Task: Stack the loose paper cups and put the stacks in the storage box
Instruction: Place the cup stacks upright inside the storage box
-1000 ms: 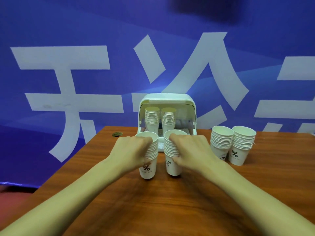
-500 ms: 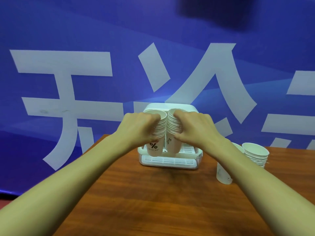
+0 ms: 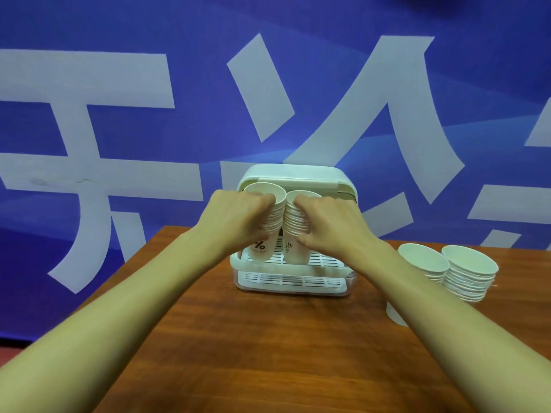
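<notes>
The task looks partway done. Two stacks are at the open mouth of the box, which stands at the counter's 12 o'clock. Two spare stacks wait on the counter at the box's 3 o'clock.

The left hand curls around the left stack, and the right hand grips the right stack. The held stacks touch side by side over the slotted tray. I cannot tell whether their bases rest on it, and the box's depth is hidden.
</notes>
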